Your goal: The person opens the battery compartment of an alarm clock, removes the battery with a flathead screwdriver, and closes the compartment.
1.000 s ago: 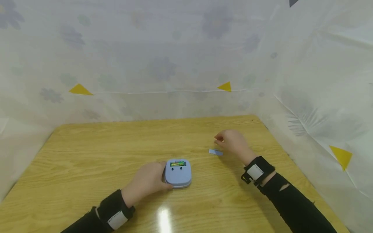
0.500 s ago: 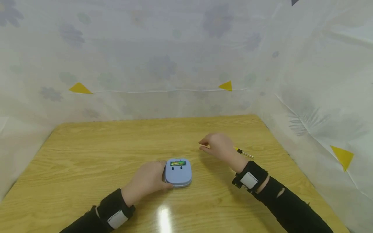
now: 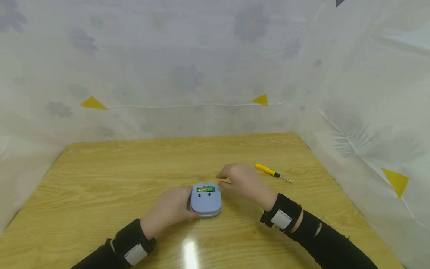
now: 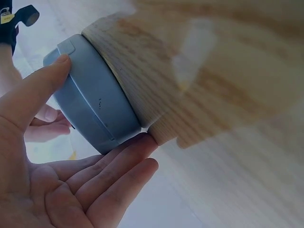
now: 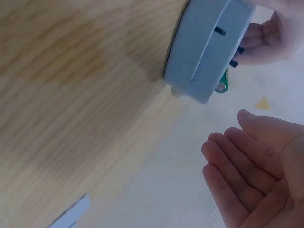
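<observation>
On the table stands a light-blue rounded-square device (image 3: 206, 205) with an uncovered battery slot. A green battery (image 3: 205, 189) lies in the slot, and two small dark screws (image 3: 199, 195) stick up below it. My left hand (image 3: 171, 205) holds the device's left side, thumb and fingers on opposite edges, as the left wrist view also shows. Just right of the device hovers my right hand (image 3: 243, 183), fingers loosely bent, with nothing visible in it in the right wrist view. A pale blue strip, the battery cover (image 5: 73, 212), lies on the table there; the head view hides it.
A yellow-handled screwdriver (image 3: 268, 170) lies behind my right hand, its shaft pointing right. The wooden table (image 3: 134, 160) meets a pale flowered sheet at the back and sides. Yellow triangles (image 3: 260, 99) are stuck on the sheet.
My right hand has moved left and toward the device, uncovering the screwdriver and covering the battery cover from the head view. My left hand and the device stay put.
</observation>
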`<action>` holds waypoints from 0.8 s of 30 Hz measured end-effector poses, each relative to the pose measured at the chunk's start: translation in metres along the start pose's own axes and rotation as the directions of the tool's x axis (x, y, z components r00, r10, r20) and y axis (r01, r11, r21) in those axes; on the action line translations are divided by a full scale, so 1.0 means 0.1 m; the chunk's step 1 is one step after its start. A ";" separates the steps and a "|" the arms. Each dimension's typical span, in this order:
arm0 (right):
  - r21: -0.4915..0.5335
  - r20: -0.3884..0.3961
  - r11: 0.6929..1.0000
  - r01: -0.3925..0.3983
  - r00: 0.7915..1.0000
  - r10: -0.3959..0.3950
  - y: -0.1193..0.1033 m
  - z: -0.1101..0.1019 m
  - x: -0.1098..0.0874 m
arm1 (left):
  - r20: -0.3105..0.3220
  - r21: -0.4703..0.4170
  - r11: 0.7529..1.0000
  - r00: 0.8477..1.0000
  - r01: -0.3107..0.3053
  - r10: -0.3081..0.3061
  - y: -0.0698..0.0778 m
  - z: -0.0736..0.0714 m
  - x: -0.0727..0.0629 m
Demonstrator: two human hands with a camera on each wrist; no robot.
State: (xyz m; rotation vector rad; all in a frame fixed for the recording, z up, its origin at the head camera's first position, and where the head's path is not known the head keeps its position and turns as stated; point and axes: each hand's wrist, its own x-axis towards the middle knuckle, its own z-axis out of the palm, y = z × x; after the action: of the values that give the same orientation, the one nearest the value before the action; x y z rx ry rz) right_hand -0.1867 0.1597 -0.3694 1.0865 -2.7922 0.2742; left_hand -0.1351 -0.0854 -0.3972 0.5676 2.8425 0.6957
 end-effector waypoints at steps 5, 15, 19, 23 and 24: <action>0.054 0.028 0.999 0.011 1.000 -0.012 -0.07 0.04 0.01 | 0.004 -0.002 1.000 1.000 -0.002 0.002 0.00 0.00 0.00; 0.133 0.054 0.991 0.022 0.998 -0.029 -0.16 0.10 0.01 | -0.007 -0.010 1.000 1.000 -0.017 0.017 0.00 0.01 0.00; 0.137 0.056 0.990 0.017 0.998 -0.025 -0.18 0.13 0.01 | -0.011 -0.015 0.999 1.000 -0.028 0.028 -0.01 0.01 0.00; 0.128 0.058 0.992 0.015 0.998 -0.023 -0.19 0.14 0.02 | -0.008 -0.010 1.000 1.000 -0.025 0.025 -0.01 0.01 0.00; 0.125 0.059 0.992 0.012 0.998 -0.020 -0.19 0.14 0.02 | -0.008 -0.005 1.000 1.000 -0.023 0.023 -0.01 0.01 0.00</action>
State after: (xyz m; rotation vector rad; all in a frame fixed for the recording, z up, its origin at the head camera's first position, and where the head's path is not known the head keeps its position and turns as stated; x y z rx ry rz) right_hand -0.1756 0.1415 -0.3807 1.1617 -2.8513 0.4257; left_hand -0.1350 -0.0861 -0.3982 0.5995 2.8450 0.7110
